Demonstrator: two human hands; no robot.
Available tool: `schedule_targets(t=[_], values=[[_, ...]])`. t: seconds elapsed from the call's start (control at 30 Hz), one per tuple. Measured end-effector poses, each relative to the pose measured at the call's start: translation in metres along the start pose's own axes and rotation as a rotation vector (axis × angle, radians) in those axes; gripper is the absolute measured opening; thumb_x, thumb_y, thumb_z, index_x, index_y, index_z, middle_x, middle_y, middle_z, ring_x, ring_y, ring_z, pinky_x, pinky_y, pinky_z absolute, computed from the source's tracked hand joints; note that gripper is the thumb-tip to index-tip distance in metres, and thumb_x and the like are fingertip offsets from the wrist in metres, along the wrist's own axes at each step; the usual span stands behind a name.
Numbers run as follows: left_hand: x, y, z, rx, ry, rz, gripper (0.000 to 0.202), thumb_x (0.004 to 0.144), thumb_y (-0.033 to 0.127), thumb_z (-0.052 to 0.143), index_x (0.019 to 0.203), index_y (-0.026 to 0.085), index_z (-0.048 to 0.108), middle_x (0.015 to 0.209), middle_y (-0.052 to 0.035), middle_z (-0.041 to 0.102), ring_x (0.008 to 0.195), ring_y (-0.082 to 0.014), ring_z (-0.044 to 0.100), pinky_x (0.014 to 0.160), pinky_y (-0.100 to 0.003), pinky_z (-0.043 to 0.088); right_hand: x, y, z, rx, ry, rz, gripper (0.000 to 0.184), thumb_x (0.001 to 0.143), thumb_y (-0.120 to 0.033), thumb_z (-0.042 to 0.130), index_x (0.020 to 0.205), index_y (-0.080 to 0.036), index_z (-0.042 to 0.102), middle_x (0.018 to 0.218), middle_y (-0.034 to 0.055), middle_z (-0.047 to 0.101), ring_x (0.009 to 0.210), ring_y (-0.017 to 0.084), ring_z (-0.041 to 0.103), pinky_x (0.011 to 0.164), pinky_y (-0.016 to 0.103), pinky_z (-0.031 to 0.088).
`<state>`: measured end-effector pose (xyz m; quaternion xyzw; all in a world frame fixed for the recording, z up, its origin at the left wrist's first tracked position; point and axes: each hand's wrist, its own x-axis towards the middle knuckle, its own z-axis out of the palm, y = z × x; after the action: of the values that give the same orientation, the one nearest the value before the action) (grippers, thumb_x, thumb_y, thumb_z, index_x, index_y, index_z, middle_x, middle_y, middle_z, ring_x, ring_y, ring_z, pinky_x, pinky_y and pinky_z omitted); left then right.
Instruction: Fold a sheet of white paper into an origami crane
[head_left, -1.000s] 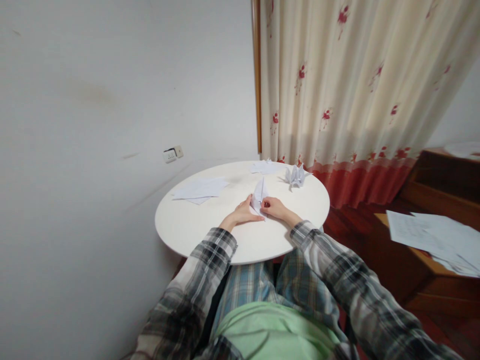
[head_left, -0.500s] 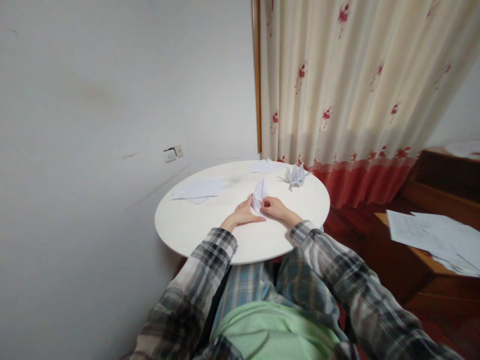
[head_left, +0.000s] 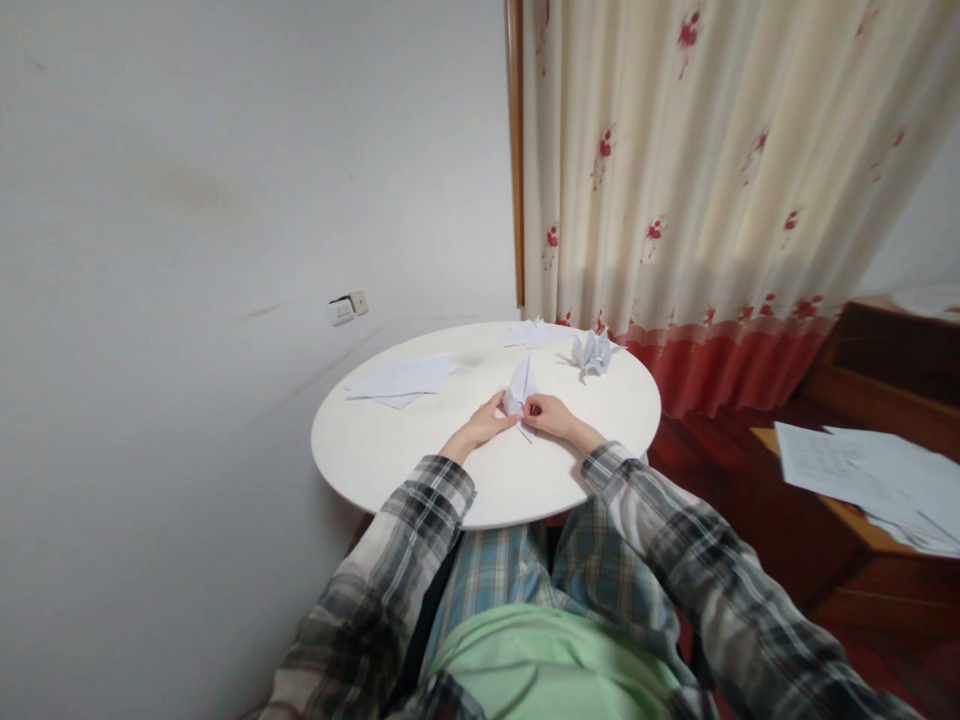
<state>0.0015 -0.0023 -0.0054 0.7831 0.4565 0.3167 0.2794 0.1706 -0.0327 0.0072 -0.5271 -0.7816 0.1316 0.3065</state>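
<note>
A piece of folded white paper stands between my hands over the middle of the round white table. Its upper part rises to a point, and a narrow folded strip sticks out below toward me. My left hand grips its left side, thumb across the lower front and fingers behind. From the right, my right hand pinches the paper near its lower middle with bent fingers. The fingertips cover part of the folds.
Flat white sheets lie at the table's left. Folded paper figures sit at the right rear, with more paper at the back edge. A wall stands close on the left, a curtain behind. Papers rest on wooden furniture at right.
My left thumb has moved up and in against the paper, where before it was stretched lower across the table. The right hand keeps its pinch almost unmoved.
</note>
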Motion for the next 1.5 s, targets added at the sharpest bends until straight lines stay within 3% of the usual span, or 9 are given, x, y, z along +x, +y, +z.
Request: schedule_targets(t=[0.17,0.4,0.73,1.27,1.5], values=[[0.003,-0.004,0.0,0.055,0.017,0.012,0.05,0.068,0.031,0.062,0.114,0.017,0.052,0.111,-0.0072,0.06,0.105,-0.0231,0.052,0.094,-0.038,0.038,0.0,-0.001,-0.001,0.085,-0.029,-0.031,0.009,0.067,-0.016,0.052,0.066,-0.014,0.061,0.061,-0.0019,0.056,0.057,0.008,0.045,0.056,0.019,0.032],[0.003,-0.002,0.0,0.134,0.04,0.007,0.049,0.066,0.03,0.064,0.112,0.017,0.055,0.11,-0.0072,0.061,0.101,-0.0237,0.053,0.091,-0.038,0.04,0.0,-0.003,-0.001,0.214,0.039,0.06,0.016,0.077,-0.019,0.045,0.073,-0.012,0.06,0.058,-0.0016,0.056,0.052,0.008,0.047,0.055,0.019,0.034],[0.002,-0.001,-0.001,0.121,0.04,0.035,0.048,0.066,0.028,0.064,0.112,0.017,0.056,0.111,-0.0067,0.061,0.104,-0.0236,0.053,0.095,-0.038,0.038,0.004,0.003,0.002,0.058,0.051,-0.059,0.008,0.072,-0.02,0.059,0.074,-0.013,0.063,0.068,0.0007,0.06,0.061,0.009,0.048,0.061,0.02,0.035],[0.006,-0.011,0.001,-0.062,0.085,0.16,0.044,0.066,0.023,0.065,0.109,0.014,0.06,0.109,-0.0062,0.063,0.097,-0.0197,0.059,0.09,-0.031,0.042,0.003,0.001,0.002,-0.022,0.05,-0.034,0.005,0.068,-0.016,0.059,0.068,-0.012,0.062,0.064,0.0008,0.06,0.058,0.009,0.046,0.057,0.019,0.031],[0.007,-0.011,0.001,-0.065,0.127,0.043,0.03,0.065,0.02,0.065,0.095,0.014,0.067,0.1,-0.0062,0.067,0.092,-0.0212,0.061,0.087,-0.032,0.044,0.003,0.003,0.004,0.012,0.061,-0.072,0.005,0.068,-0.014,0.058,0.068,-0.012,0.062,0.063,0.0006,0.059,0.057,0.009,0.047,0.056,0.019,0.032]])
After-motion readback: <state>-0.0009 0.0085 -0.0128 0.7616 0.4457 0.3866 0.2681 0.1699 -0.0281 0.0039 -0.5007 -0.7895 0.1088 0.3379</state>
